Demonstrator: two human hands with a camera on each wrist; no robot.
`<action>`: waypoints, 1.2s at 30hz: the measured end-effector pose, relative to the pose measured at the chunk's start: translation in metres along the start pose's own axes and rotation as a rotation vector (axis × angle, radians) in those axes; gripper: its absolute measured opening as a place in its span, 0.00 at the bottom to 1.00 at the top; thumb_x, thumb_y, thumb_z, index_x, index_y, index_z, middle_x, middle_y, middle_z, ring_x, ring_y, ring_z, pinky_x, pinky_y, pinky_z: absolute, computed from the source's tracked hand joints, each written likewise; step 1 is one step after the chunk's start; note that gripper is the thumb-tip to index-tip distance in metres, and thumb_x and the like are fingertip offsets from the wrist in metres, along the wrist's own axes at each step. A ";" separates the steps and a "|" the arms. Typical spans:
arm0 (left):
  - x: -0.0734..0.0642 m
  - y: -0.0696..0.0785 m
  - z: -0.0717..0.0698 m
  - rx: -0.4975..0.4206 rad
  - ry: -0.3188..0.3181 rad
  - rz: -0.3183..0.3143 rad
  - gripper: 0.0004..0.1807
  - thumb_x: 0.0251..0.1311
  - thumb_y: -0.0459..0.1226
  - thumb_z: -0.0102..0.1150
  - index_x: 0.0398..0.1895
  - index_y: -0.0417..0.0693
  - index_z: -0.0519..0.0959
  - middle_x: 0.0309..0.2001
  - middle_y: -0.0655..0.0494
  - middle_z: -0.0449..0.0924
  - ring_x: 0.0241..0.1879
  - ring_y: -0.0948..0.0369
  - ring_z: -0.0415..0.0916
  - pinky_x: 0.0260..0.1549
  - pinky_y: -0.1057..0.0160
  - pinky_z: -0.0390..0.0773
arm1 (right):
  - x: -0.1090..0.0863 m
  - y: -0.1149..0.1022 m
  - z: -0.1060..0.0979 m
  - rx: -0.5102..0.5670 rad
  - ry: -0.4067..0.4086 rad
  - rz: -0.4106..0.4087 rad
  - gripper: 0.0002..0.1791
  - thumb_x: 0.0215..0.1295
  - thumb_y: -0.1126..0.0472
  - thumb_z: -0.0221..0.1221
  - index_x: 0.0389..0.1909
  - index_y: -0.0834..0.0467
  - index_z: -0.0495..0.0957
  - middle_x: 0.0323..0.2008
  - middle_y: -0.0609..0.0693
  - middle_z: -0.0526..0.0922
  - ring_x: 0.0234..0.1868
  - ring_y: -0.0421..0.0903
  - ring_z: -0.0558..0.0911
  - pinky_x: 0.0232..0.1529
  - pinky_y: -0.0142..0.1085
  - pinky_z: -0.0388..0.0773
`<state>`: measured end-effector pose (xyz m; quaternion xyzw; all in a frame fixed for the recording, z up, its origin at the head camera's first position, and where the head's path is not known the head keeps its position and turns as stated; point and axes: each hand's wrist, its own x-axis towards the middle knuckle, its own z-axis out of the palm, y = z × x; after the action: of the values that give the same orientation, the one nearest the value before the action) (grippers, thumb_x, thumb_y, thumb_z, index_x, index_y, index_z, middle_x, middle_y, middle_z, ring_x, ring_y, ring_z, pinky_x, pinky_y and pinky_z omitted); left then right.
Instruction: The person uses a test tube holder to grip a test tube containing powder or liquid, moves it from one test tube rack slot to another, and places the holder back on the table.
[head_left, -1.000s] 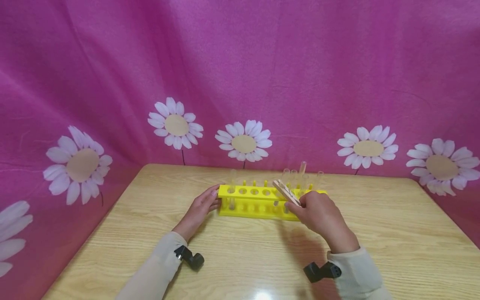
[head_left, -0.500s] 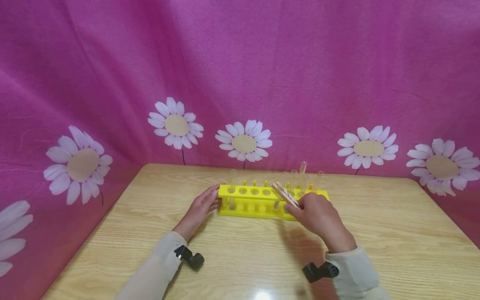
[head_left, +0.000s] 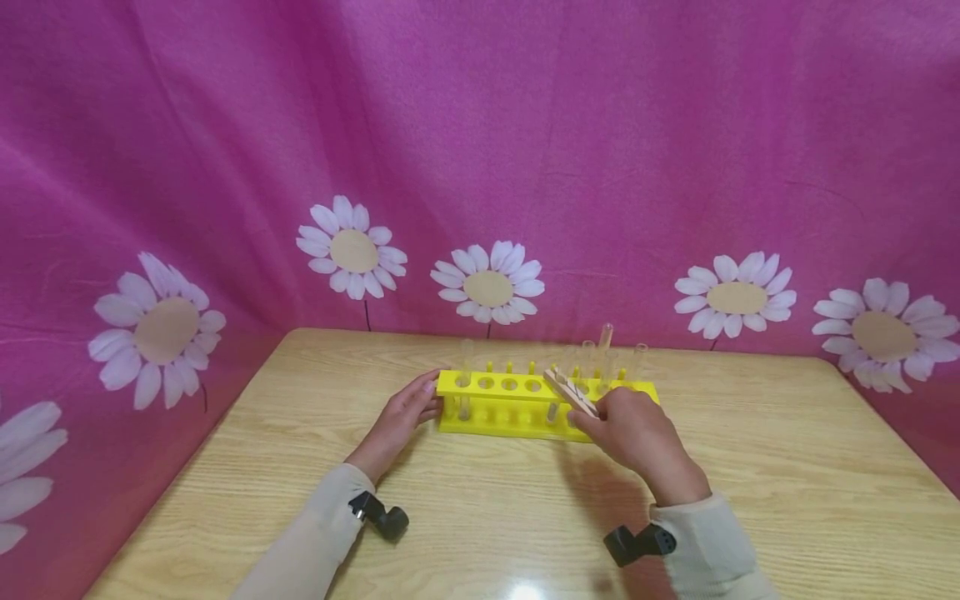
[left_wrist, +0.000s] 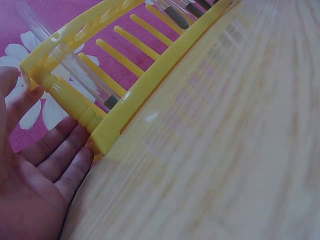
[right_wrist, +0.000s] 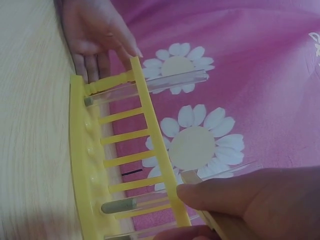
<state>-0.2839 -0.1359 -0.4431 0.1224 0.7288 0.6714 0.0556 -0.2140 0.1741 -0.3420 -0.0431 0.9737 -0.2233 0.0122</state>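
In the head view my right hand (head_left: 637, 429) pinches a wooden test tube holder (head_left: 572, 393) slanted over the front of a yellow test tube rack (head_left: 495, 427). The holder's far end overlaps a glass test tube (head_left: 552, 412) whose lower part stands within the rack. That tube shows dark grey contents (right_wrist: 120, 205) at its bottom in the right wrist view. My left hand (head_left: 401, 417) touches the rack's left end. Its fingers (left_wrist: 60, 159) lie nearly straight against the end post in the left wrist view.
A single test tube (head_left: 465, 400) stands in the leftmost hole. Several more tubes (head_left: 606, 337) rise at the rack's right side, one higher than the others. Yellow pegs (head_left: 509, 366) line the rack's back. A pink flowered cloth (head_left: 480, 125) hangs behind the wooden table (head_left: 465, 500).
My right hand and the wooden holder have shifted slightly left and down, and the tube at the holder's end sits lower. My left hand and the rack stay in place.
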 end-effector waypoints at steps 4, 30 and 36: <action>-0.002 0.004 0.000 0.003 -0.009 -0.006 0.30 0.75 0.51 0.38 0.73 0.46 0.59 0.64 0.41 0.68 0.60 0.47 0.70 0.63 0.51 0.69 | 0.000 0.000 0.000 -0.002 -0.002 0.004 0.21 0.62 0.47 0.62 0.17 0.58 0.79 0.13 0.47 0.67 0.16 0.43 0.65 0.16 0.31 0.58; 0.000 -0.002 -0.002 0.000 -0.031 0.038 0.30 0.75 0.50 0.38 0.73 0.44 0.59 0.66 0.41 0.67 0.61 0.46 0.69 0.64 0.50 0.67 | 0.000 0.000 -0.001 -0.021 0.040 -0.024 0.20 0.62 0.47 0.62 0.16 0.57 0.79 0.13 0.47 0.68 0.17 0.43 0.66 0.15 0.32 0.59; 0.000 -0.002 -0.002 0.012 -0.016 0.022 0.32 0.74 0.53 0.39 0.73 0.45 0.59 0.64 0.42 0.69 0.60 0.48 0.71 0.62 0.52 0.70 | -0.001 0.000 -0.002 -0.020 0.078 -0.058 0.21 0.63 0.48 0.62 0.15 0.56 0.79 0.11 0.46 0.66 0.16 0.43 0.64 0.15 0.32 0.58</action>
<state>-0.2847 -0.1376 -0.4448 0.1362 0.7308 0.6667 0.0533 -0.2130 0.1754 -0.3400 -0.0627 0.9740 -0.2152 -0.0329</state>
